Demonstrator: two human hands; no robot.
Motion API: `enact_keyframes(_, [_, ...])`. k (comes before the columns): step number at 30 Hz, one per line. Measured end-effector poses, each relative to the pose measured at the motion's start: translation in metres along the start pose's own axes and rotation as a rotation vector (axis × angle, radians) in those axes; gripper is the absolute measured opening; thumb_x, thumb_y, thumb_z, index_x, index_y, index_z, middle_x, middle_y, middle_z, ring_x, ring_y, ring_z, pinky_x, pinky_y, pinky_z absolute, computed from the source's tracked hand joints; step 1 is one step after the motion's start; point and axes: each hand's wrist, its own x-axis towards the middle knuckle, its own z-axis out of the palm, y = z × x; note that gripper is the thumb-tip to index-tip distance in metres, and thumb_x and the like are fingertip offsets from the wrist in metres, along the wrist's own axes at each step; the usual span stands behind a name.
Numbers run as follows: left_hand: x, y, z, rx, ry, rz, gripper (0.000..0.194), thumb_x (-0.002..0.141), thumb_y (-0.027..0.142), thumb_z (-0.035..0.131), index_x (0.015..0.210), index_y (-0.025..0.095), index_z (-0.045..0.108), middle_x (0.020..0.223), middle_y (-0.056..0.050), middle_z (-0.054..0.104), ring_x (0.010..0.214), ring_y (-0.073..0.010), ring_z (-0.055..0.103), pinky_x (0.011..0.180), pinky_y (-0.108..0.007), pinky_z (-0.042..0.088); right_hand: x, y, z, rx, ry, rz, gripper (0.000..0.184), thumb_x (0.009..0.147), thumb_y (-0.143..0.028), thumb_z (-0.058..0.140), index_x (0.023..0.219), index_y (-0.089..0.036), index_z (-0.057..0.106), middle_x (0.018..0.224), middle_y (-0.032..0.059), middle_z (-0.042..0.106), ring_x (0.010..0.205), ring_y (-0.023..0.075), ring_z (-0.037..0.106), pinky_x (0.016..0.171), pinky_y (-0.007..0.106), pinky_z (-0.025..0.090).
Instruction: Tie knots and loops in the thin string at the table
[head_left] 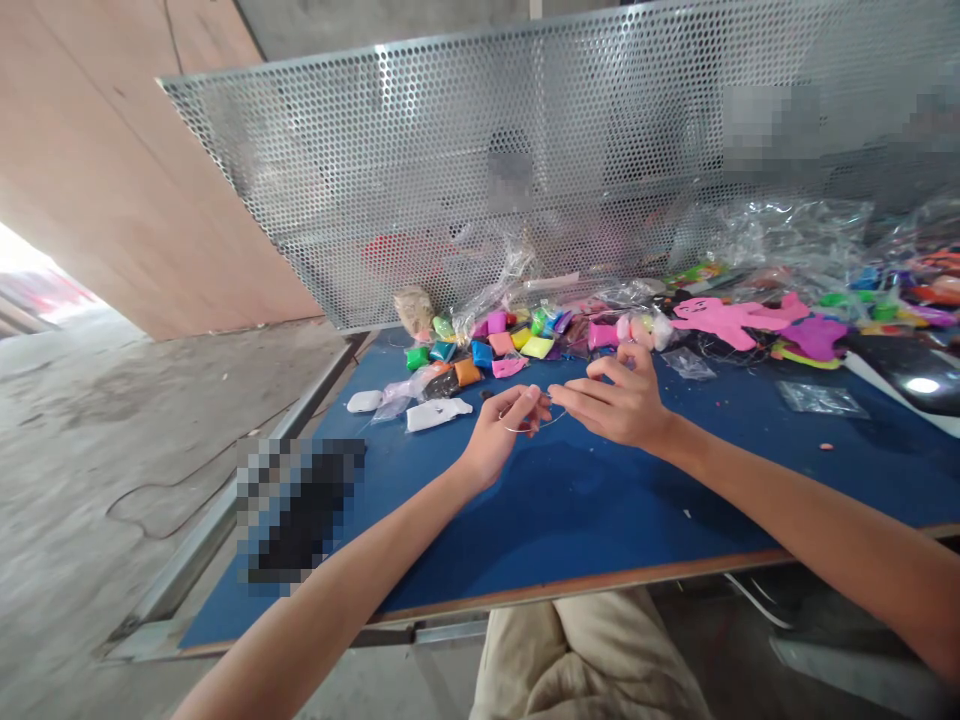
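My left hand [501,428] is closed, its thumb and fingers pinching a thin, pale cord [517,430] over the blue table. The cord curves in a loose loop below my fingers toward the other side. Just to the right, my right hand [626,402] has its thumb and index fingertips pressed together at the cord's other part, with the remaining fingers curled and raised. The two sets of fingertips almost meet. Whatever tiny piece may sit between them is too small to make out. A white piece [437,413] lies on the table just left of my left hand.
Several colourful clay packets [495,345] lie beyond my hands. A pink figure cutout [731,315] and a clear plastic packet [821,399] lie to the right. A perforated metal panel [450,150] rises behind the blue table [585,510]. A blurred dark object [307,510] rests at left.
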Motion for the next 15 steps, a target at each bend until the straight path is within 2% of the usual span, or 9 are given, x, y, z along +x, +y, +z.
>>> enact_keyframes(6, [-0.0005, -0.0007, 0.0003, -0.080, -0.045, -0.026, 0.033, 0.086, 0.049, 0.067, 0.086, 0.017, 0.066, 0.079, -0.002, 0.061, 0.065, -0.0085, 0.051, 0.062, -0.023, 0.041, -0.0020, -0.0001, 0.0006, -0.074, 0.012, -0.046, 0.024, 0.094, -0.028, 0.060, 0.110, -0.043, 0.070, 0.099, -0.0060, 0.076, 0.086, 0.0222, 0.053, 0.085, 0.046, 0.026])
enact_keyframes(11, [-0.0001, -0.0023, 0.0009, -0.203, -0.153, -0.040, 0.030, 0.086, 0.046, 0.069, 0.087, 0.018, 0.061, 0.078, 0.000, 0.057, 0.063, -0.0082, 0.048, 0.062, -0.023, 0.039, -0.0012, -0.0014, 0.0017, -0.055, 0.038, -0.020, 0.018, 0.095, -0.030, 0.060, 0.104, -0.041, 0.071, 0.091, -0.0059, 0.075, 0.081, 0.0207, 0.052, 0.081, 0.042, 0.028])
enact_keyframes(15, [-0.0001, -0.0045, -0.0004, -0.130, -0.168, 0.047, 0.027, 0.089, 0.044, 0.066, 0.090, 0.018, 0.059, 0.080, 0.000, 0.056, 0.066, -0.0087, 0.048, 0.065, -0.024, 0.040, -0.0008, -0.0058, 0.0040, -0.059, 0.096, -0.028, 0.013, 0.096, -0.030, 0.060, 0.100, -0.036, 0.071, 0.084, -0.0042, 0.074, 0.077, 0.0188, 0.053, 0.082, 0.041, 0.026])
